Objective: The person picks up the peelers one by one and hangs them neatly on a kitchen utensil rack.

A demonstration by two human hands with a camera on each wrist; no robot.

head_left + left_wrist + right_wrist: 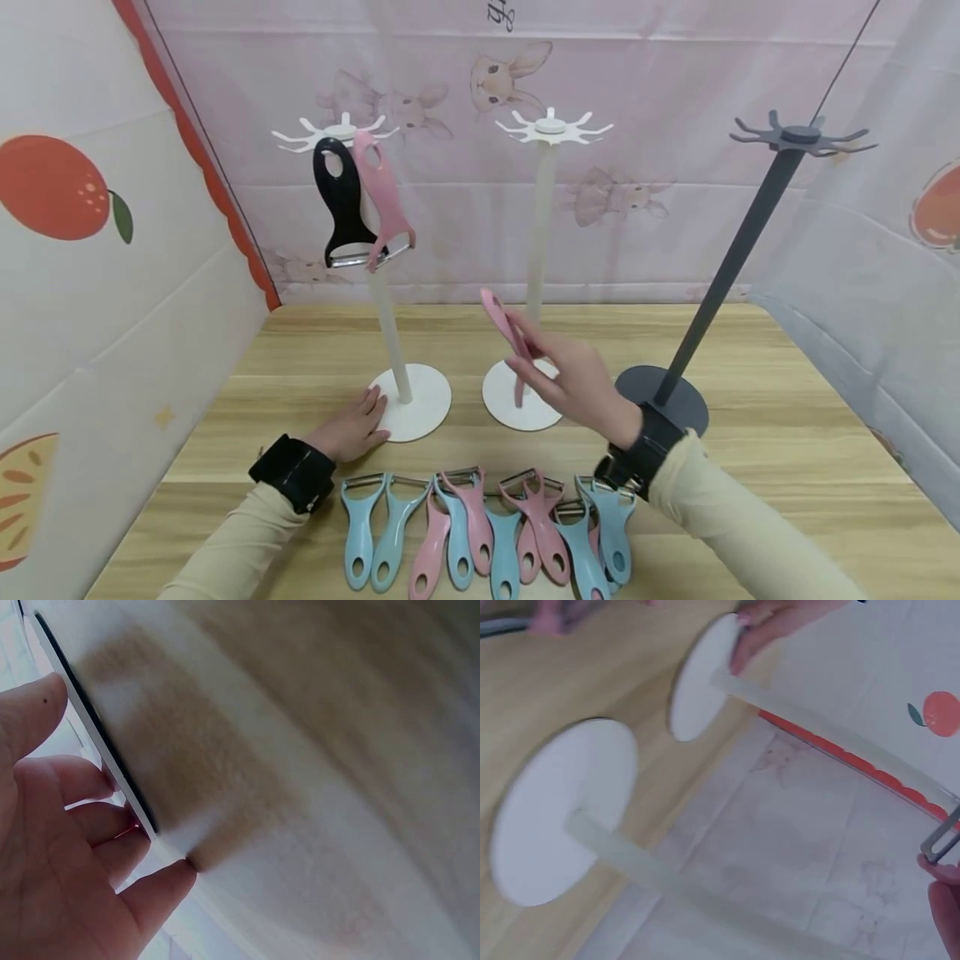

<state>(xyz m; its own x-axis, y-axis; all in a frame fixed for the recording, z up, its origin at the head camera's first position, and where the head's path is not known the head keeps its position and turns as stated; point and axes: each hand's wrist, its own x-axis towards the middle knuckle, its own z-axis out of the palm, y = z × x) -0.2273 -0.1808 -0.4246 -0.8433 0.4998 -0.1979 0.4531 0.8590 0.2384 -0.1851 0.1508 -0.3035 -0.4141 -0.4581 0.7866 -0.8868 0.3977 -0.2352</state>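
Note:
In the head view my right hand (577, 383) pinches a pink peeler (500, 317) in the air, in front of the middle white stand (542, 217). The peeler's metal blade (934, 841) shows at the right edge of the right wrist view, by the fingertips. My left hand (348, 427) rests on the round base (426, 408) of the left white stand, fingers fairly straight; the left wrist view has them at the disc's rim. From that stand's hooked top (341, 132) hang a black peeler (347, 212) and another pink peeler (385, 196).
Several blue and pink peelers, among them a blue peeler (360, 533), lie in an overlapping row along the table's near side. To the right a dark grey stand (731, 258) leans in view, its base behind my right wrist. Printed cloth (465, 225) hangs behind the table.

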